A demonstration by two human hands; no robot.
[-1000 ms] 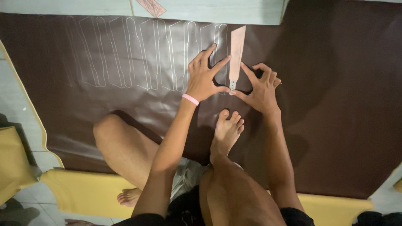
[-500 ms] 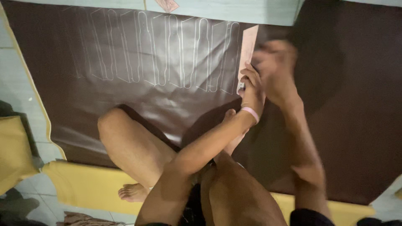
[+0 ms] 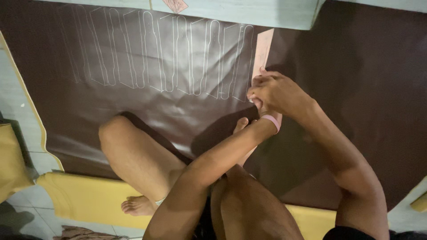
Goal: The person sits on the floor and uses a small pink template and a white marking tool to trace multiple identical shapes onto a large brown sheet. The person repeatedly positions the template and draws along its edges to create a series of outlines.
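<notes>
A sheet (image 3: 364, 89) lies spread on the floor (image 3: 18, 102), with a mat (image 3: 84, 200) under its near edge. A template (image 3: 261, 51) lies on the sheet, just right of a row of traced outlines (image 3: 160, 58). The right hand (image 3: 278, 91) rests on the template's near end, over the left hand (image 3: 262, 109), which is mostly hidden beneath it. A foot (image 3: 242, 126) sits on the sheet just before the hands. A knee (image 3: 118, 138) lies left of them, on the sheet.

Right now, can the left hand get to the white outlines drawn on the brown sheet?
Probably yes. The left hand, mostly hidden under the right hand, sits at the pink template, right beside the nearest white outlines. Only bare brown sheet lies between them.
</notes>
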